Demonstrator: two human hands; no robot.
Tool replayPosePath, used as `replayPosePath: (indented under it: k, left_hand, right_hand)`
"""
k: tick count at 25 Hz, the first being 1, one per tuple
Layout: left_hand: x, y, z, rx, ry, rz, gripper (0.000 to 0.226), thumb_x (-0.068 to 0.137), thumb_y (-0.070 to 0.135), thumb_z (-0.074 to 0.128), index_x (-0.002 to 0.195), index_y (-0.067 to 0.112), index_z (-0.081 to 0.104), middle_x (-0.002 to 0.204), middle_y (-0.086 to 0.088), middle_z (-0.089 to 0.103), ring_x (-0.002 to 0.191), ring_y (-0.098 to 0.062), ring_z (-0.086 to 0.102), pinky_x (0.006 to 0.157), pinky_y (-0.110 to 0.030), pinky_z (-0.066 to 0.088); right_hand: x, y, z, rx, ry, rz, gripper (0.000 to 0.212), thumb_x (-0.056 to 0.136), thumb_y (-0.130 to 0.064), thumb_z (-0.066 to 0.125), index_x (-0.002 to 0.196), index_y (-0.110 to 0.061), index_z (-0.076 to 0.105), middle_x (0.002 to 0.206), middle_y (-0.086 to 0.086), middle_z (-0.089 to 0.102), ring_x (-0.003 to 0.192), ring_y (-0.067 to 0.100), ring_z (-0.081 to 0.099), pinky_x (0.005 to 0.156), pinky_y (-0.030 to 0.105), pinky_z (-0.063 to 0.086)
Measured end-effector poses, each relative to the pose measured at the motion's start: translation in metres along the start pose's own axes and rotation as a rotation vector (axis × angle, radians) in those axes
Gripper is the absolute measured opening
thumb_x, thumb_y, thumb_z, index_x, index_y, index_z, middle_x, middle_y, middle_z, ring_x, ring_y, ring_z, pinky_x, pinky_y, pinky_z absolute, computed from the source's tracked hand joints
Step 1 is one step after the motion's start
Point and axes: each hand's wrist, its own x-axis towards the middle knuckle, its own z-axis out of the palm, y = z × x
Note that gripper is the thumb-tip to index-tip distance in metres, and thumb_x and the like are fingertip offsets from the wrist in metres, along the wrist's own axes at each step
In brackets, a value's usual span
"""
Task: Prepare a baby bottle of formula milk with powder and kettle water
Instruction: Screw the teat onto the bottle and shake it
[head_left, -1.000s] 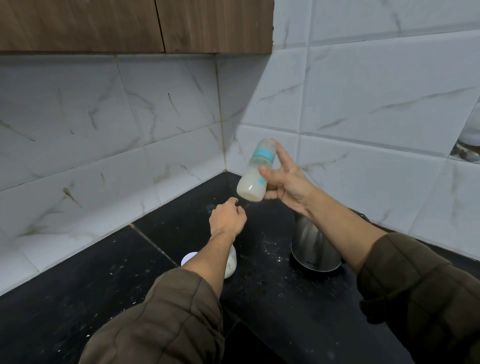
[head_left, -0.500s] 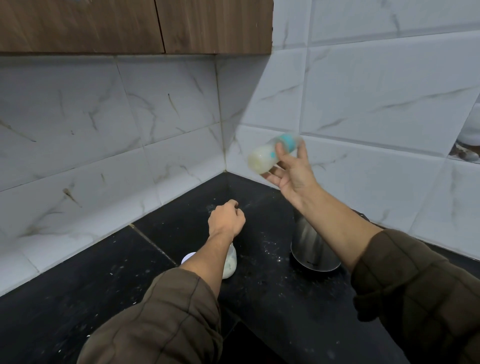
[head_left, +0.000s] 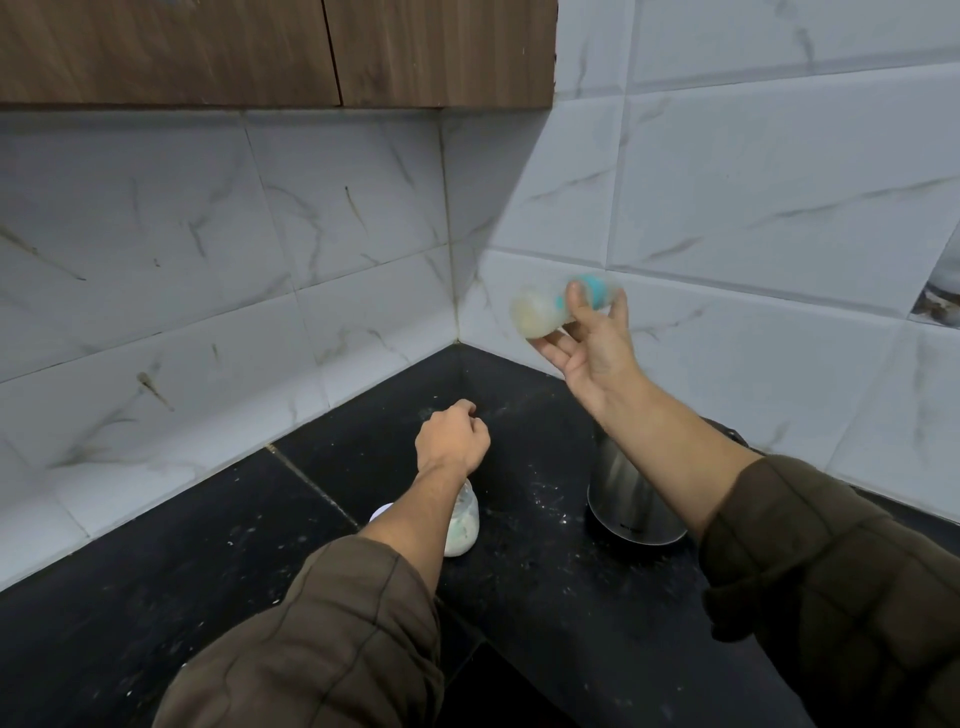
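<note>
Teal-banded baby bottle (head_left: 540, 318) blurred, sideways, gripped by right hand (head_left: 592, 356) fingers (head_left: 619, 317); left hand (head_left: 452, 441) fingers curled, empty.

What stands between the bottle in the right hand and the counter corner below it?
Nothing visible does. The right hand holds the bottle in the air, and no object stands on the black counter beneath it. The kettle stands nearer, under the forearm; the left hand is further left.

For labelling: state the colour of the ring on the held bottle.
The ring is turquoise; head view, blurred. The right hand holds the bottle.
</note>
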Motion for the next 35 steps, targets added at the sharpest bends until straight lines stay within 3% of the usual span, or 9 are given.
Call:
replayPosePath:
  k: [2, 6, 11, 16, 21, 26, 28, 32, 35]
  left_hand:
    - [0.002, 0.0, 0.0, 0.003, 0.0, -0.004, 0.038, 0.104, 0.029, 0.05, 0.14, 0.021, 0.06, 0.119, -0.005, 0.074, 0.108, -0.027, 0.069, 0.092, -0.04, 0.057]
    - [0.002, 0.0, 0.001, 0.001, -0.028, 0.001, 0.033, 0.105, 0.028, 0.053, 0.136, 0.02, 0.061, 0.111, -0.003, 0.074, 0.099, -0.022, 0.069, 0.088, -0.039, 0.059]
    - [0.003, -0.002, 0.003, 0.0, 0.001, 0.001, 0.039, 0.104, 0.029, 0.052, 0.142, 0.021, 0.059, 0.118, -0.003, 0.074, 0.105, -0.023, 0.07, 0.091, -0.039, 0.059]
    - [0.004, -0.002, 0.003, -0.002, -0.01, 0.008, 0.038, 0.103, 0.031, 0.053, 0.139, 0.022, 0.06, 0.115, -0.002, 0.075, 0.102, -0.023, 0.07, 0.09, -0.041, 0.059]
    - [0.002, -0.005, 0.003, 0.009, 0.0, -0.001, 0.038, 0.104, 0.03, 0.051, 0.14, 0.023, 0.061, 0.116, -0.002, 0.075, 0.104, -0.023, 0.07, 0.091, -0.041, 0.059]
    - [0.004, -0.003, 0.004, -0.002, -0.017, 0.013, 0.037, 0.104, 0.029, 0.054, 0.139, 0.021, 0.06, 0.114, -0.001, 0.075, 0.1, -0.022, 0.07, 0.089, -0.041, 0.06]
    - [0.004, -0.003, 0.004, -0.005, -0.012, 0.017, 0.037, 0.104, 0.029, 0.052, 0.139, 0.022, 0.06, 0.116, -0.002, 0.075, 0.102, -0.023, 0.07, 0.09, -0.041, 0.059]
    - [0.003, -0.005, 0.002, 0.013, 0.025, 0.005, 0.037, 0.104, 0.029, 0.049, 0.138, 0.024, 0.062, 0.118, -0.002, 0.075, 0.107, -0.026, 0.069, 0.092, -0.039, 0.057]
    - [0.005, -0.005, 0.004, -0.001, 0.001, 0.006, 0.037, 0.104, 0.03, 0.051, 0.139, 0.023, 0.061, 0.116, -0.001, 0.075, 0.103, -0.023, 0.07, 0.091, -0.041, 0.059]
  right_hand:
    - [-0.001, -0.003, 0.002, -0.029, -0.04, 0.026, 0.09, 0.091, -0.019, 0.078, 0.16, -0.036, 0.023, 0.14, 0.014, 0.061, 0.108, 0.037, 0.073, 0.085, 0.054, 0.062]
    - [-0.023, -0.004, 0.002, -0.469, -0.407, 0.122, 0.095, 0.083, -0.016, 0.078, 0.156, -0.047, 0.026, 0.118, 0.013, 0.072, 0.103, 0.035, 0.074, 0.077, 0.053, 0.064]
    - [-0.004, 0.0, 0.005, 0.03, -0.054, -0.003, 0.088, 0.092, -0.017, 0.075, 0.16, -0.036, 0.023, 0.144, 0.014, 0.058, 0.111, 0.036, 0.072, 0.081, 0.051, 0.062]
    - [-0.022, 0.002, 0.001, -0.299, -0.383, 0.106, 0.086, 0.087, -0.017, 0.074, 0.157, -0.042, 0.03, 0.12, 0.008, 0.072, 0.105, 0.035, 0.072, 0.078, 0.054, 0.064]
    - [-0.002, 0.0, 0.002, 0.076, -0.039, -0.007, 0.088, 0.091, -0.021, 0.077, 0.16, -0.032, 0.024, 0.144, 0.014, 0.057, 0.111, 0.037, 0.072, 0.083, 0.053, 0.062]
    - [-0.021, 0.004, 0.004, -0.304, -0.381, 0.109, 0.084, 0.09, -0.017, 0.075, 0.158, -0.041, 0.03, 0.122, 0.006, 0.072, 0.108, 0.036, 0.072, 0.078, 0.053, 0.064]
    - [-0.021, 0.005, 0.006, -0.234, -0.33, 0.07, 0.089, 0.087, -0.019, 0.077, 0.159, -0.041, 0.028, 0.129, 0.008, 0.069, 0.107, 0.035, 0.072, 0.076, 0.051, 0.063]
    - [0.0, 0.003, 0.009, 0.078, -0.021, -0.032, 0.084, 0.094, -0.021, 0.075, 0.16, -0.031, 0.024, 0.147, 0.015, 0.056, 0.112, 0.035, 0.072, 0.082, 0.051, 0.062]
    - [-0.012, 0.003, 0.01, -0.156, -0.211, 0.063, 0.084, 0.092, -0.021, 0.074, 0.159, -0.039, 0.027, 0.137, 0.012, 0.064, 0.108, 0.036, 0.072, 0.078, 0.05, 0.063]
